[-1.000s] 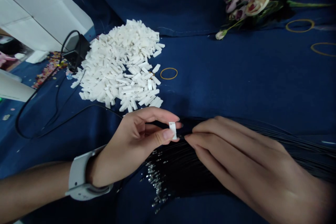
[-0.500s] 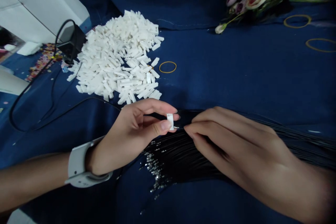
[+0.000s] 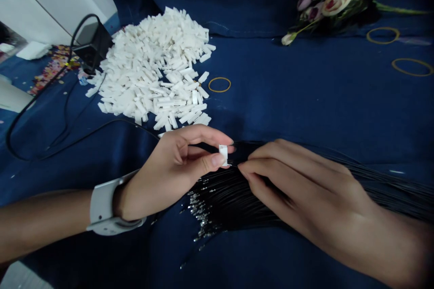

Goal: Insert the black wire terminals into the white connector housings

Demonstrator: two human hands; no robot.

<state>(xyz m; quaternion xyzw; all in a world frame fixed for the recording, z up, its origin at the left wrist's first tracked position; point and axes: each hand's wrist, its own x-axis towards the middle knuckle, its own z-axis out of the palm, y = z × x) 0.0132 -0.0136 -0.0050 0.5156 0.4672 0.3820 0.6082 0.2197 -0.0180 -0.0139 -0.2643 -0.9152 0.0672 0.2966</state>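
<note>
Between the thumb and fingers of my left hand [image 3: 179, 167] is a small white plastic connector housing [image 3: 223, 154], held upright. My right hand [image 3: 312, 194] pinches a thin black wire just right of it. The wire's metal tip [image 3: 230, 163] is at the housing's lower right edge; whether it is inside cannot be made out. Below both hands lies a bundle of black wires [image 3: 237, 207] with shiny metal terminals [image 3: 200, 214] at their left ends. Behind my left hand is a large heap of white housings [image 3: 152, 67].
A rubber band [image 3: 219, 84] lies right of the heap, and two more are at far right. Artificial flowers [image 3: 334, 2] lie at the back. A black power adapter [image 3: 92, 47] with a looping cable is on the left, on dark blue cloth [image 3: 305, 95].
The gap between the white housing and my right fingertips has narrowed, and less of the metal tip shows. The whole view has shifted slightly.
</note>
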